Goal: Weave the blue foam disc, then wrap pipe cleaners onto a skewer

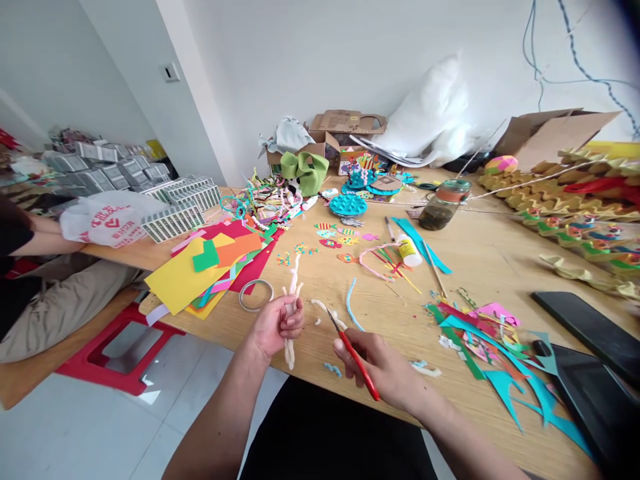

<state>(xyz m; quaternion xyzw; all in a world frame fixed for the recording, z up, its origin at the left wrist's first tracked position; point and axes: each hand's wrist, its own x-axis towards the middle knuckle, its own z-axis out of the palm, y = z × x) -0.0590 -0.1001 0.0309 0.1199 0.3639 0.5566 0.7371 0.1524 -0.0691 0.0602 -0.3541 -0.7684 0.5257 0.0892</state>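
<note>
Holding dark contents, a jar (441,212) stands beyond the right hand (384,363)

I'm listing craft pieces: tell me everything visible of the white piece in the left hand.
The white piece looks soft and fuzzy, perhaps pipe cleaner. Long, upright in view, it has a bent upper strand and two short prongs. The left hand grips its middle near the edge of the table; both ends show.

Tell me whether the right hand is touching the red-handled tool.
Touching. The head view shows the right hand holding the red-handled tool, with the red handle lying against the hand and no gap between them.
</note>
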